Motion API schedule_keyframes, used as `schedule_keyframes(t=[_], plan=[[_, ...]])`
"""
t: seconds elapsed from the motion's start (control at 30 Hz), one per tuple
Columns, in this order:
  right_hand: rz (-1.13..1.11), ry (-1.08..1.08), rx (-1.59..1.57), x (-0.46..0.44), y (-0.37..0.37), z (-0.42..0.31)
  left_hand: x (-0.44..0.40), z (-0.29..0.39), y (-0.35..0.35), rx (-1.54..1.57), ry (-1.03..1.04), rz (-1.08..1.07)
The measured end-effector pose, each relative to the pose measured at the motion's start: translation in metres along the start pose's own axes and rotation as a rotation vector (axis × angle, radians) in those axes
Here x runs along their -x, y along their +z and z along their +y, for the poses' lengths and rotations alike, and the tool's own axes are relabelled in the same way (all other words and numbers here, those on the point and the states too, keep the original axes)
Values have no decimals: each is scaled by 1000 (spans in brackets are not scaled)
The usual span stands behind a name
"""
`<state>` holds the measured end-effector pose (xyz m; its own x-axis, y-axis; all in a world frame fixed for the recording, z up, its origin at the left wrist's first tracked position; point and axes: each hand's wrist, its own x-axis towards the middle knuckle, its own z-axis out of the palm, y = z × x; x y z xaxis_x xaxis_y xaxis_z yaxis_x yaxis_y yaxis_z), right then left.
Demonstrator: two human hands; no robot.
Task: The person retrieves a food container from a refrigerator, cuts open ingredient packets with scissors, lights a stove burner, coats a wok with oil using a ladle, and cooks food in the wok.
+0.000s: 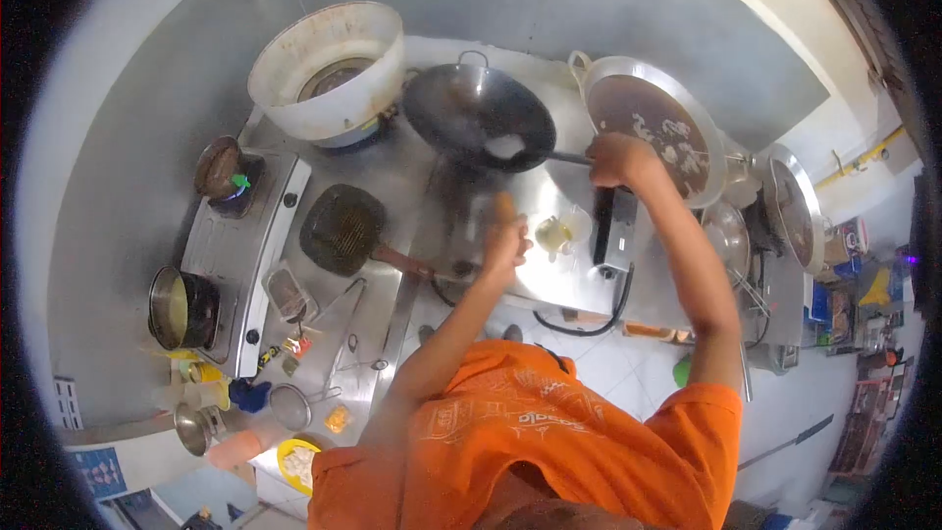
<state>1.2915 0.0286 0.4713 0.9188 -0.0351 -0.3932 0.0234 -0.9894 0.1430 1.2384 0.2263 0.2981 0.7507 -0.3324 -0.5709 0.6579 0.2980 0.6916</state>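
Observation:
My right hand [620,160] is closed around the handle of a ladle, whose dark shaft [569,157] runs left to its bowl [505,145]. That bowl is inside a large black wok [469,108] with a loop handle at the back. Below the wok, my left hand [505,247] is raised over the steel counter; something orange-brown shows at its fingertips, too blurred to identify. Between my hands, a small container with yellowish contents [553,234] sits on the counter.
A big pan of brown liquid [653,128] stands at right, a white round tub [329,69] at back left. A square grill pan [343,229] and a two-burner stove [260,265] holding a pot [182,308] are at left. A strainer [290,406] lies nearer me.

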Motion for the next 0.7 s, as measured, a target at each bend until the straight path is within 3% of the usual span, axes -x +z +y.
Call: schedule_keyframes(t=[0.03, 0.13, 0.17, 0.27, 0.3, 0.4, 0.43, 0.57, 0.7], plan=[[-18, 23, 15, -5, -4, 2, 8, 7, 6, 44, -15, -7], [230, 26, -120, -48, 48, -4, 30, 20, 21, 127, -55, -39], [212, -55, -219, -49, 55, -5, 35, 25, 22, 124, -61, -52], [142, -146, -107, -36, 53, 14, 34, 33, 10, 152, -86, -107], [-78, -65, -118, 13, -4, -3, 31, 31, 5, 174, -101, -127], [-35, 38, 52, 10, -1, 17, 17, 23, -6, 131, -112, -171], [219, -38, 51, -7, 31, 33, 17, 21, -5, 115, -108, -169], [195, -23, -270, -44, 69, 8, 5, 2, -11, 64, -113, -203], [138, -156, -447, 12, 36, 2, 7, 9, -33, 17, -153, -274]])
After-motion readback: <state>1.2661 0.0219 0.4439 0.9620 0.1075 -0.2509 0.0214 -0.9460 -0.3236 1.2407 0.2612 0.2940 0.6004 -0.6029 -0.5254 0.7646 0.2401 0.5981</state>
